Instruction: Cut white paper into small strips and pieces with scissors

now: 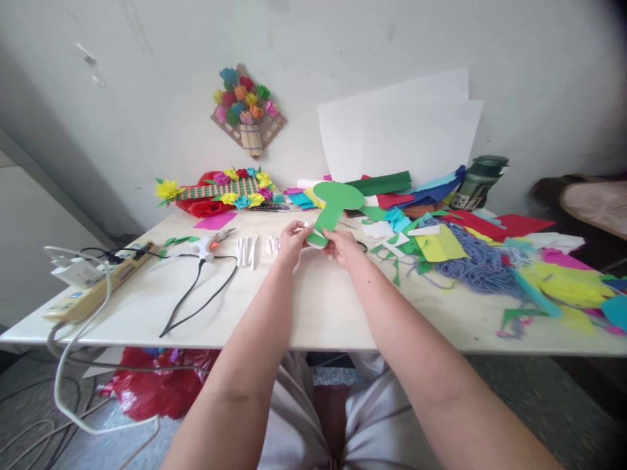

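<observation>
From the head camera, the left hand (292, 239) and right hand (343, 246) both pinch the bottom of one green paper shape (333, 203), held just above the white table (313, 307). The shape is already cut out. Left of it lie about six white paper rolls (252, 248) and one glue gun (211, 243), untouched.

Green paper cutout (336, 202), purple yarn (477, 264)

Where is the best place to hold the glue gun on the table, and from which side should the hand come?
Probably grip the glue gun by its white body, coming from above on the near side. It lies flat on the table, its orange tip points right, and its black cord trails toward the near edge, so avoid both.
</observation>
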`<state>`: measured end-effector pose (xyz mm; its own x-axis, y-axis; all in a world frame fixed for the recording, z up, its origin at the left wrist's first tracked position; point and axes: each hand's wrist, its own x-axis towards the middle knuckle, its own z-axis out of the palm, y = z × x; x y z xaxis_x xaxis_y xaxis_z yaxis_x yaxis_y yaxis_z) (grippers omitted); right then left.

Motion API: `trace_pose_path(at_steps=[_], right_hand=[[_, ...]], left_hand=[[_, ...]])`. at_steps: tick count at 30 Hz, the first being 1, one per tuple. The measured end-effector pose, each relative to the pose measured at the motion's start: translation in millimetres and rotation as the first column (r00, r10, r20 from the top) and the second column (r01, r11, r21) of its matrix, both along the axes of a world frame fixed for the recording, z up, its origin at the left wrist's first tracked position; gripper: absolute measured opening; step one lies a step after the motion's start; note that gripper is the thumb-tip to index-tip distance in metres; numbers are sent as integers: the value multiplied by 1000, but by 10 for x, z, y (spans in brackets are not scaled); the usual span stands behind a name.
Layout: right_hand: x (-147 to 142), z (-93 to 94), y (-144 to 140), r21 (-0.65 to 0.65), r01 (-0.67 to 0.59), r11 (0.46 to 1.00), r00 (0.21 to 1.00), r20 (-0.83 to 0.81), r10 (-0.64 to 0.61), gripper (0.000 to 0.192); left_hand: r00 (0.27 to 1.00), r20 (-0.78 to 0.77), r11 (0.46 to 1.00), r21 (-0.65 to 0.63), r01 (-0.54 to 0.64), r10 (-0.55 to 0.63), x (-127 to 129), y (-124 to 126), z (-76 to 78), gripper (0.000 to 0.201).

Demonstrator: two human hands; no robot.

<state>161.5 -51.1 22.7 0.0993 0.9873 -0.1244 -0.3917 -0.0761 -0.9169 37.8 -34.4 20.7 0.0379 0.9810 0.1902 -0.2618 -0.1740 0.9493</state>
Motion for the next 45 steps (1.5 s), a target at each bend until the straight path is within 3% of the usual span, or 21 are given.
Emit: trace_pose_path(at_steps=[5,12,19,27,33,45], right_hand=[[-24,-5,-1,53,86,995,996,34,-88,5],[-43,-48,29,123,124,985,988,75,-134,18],[-51,-45,10,149,72,986,990,111,-90,38],[-58,-31,-25,172,43,984,993,99,-60,37],[-57,-37,-30,203,-4,979,996,84,-14,52],[-46,-62,11,243,32,970,997,63,-49,60]], left_hand=[[999,39,999,-38,-9,11,-24,-8,21,38],[998,61,997,-69,22,-17,-44,23,-15,37],[994,97,994,-101,51,-41,-85,58,-33,37],[992,110,989,-127,76,-62,-107,37,-5,36],[991,124,993,-100,61,-49,-106,65,-36,36],[983,140,985,-110,135,-119,-110,65,-34,29]])
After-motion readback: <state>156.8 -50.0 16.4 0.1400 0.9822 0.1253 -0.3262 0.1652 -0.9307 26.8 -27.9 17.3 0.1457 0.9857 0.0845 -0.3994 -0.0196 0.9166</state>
